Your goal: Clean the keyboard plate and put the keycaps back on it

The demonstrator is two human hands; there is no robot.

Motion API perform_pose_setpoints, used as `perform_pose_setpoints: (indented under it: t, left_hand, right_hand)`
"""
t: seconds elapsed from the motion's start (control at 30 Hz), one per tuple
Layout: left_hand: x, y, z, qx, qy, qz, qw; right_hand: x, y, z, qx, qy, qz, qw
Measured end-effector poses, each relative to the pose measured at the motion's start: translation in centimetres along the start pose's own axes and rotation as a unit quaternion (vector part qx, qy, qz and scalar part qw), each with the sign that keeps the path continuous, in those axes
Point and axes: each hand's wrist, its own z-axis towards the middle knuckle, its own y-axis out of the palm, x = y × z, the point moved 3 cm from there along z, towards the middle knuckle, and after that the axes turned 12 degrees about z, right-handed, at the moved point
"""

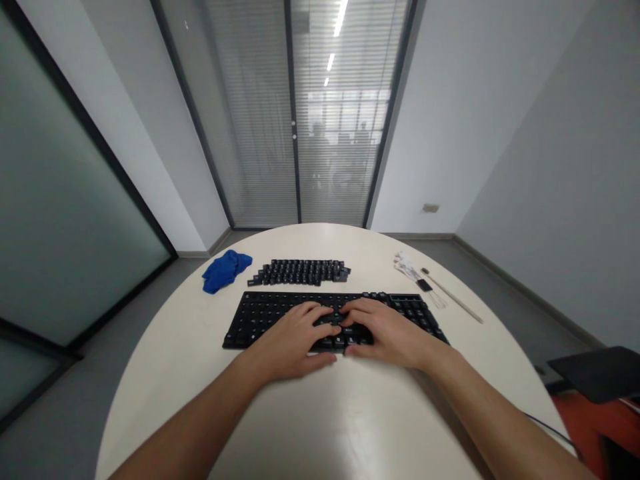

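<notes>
A black keyboard (250, 320) lies across the table in front of me. Its left part shows bare key sockets, while keycaps sit on the right block. My left hand (305, 333) rests over its middle, fingers stretched to the right and thumb apart at the front edge. From the other side my right hand (377, 330) reaches in, fingers bent a little and spread from the thumb. Both sets of fingertips meet near the keyboard's centre, where they touch the keys; whether a small keycap is between them is hidden. Behind the keyboard, loose black keycaps (300, 271) stand in rows.
A crumpled blue cloth (225, 270) lies at the back left of the round white table (320, 427). At the right are a thin wooden-handled brush (455, 297), a wire keycap puller (424, 285) and crumpled clear plastic (406, 265). A cable (550, 430) crosses the right edge near a chair.
</notes>
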Motion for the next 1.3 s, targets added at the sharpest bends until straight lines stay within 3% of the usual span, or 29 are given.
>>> perform_pose_setpoints:
  t: [0.33,1.0,1.3]
  left_hand:
    - [-2.1,-0.9,-0.3,0.018,-0.021,-0.028,0.999]
    - [-0.8,0.4,0.1,0.026,-0.012,-0.028,0.999]
    - [-1.4,0.5,0.8,0.04,-0.063,-0.032,0.997]
  right_hand:
    - [0.2,-0.6,0.0,-0.017,0.026,0.009,0.999]
    - [0.9,-1.0,-0.6,-0.002,0.048,-0.022,0.999]
    - [0.4,-1.2,-0.3,-0.001,0.044,-0.014,0.999]
